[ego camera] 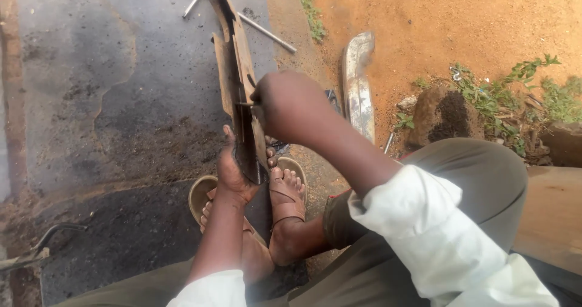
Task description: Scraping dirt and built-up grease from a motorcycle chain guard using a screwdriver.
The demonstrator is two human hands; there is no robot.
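Left hand (pixel 233 170) clamps the near end of the wooden plank (pixel 239 76); its long axis runs straight away from that grip. Right hand (pixel 290 104) is closed on a small tool (pixel 248 105) against the plank, beyond the left hand.

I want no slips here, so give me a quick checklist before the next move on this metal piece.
1. Left hand holds the near end of the metal piece: ok.
2. Right hand has its grip on the piece midway: ok.
3. Sandalled feet brace the near end: ok.
4. Toes close to the metal edge: not ok.
5. Far end resting on the concrete: ok.
6. Tool in the right hand: cannot tell.
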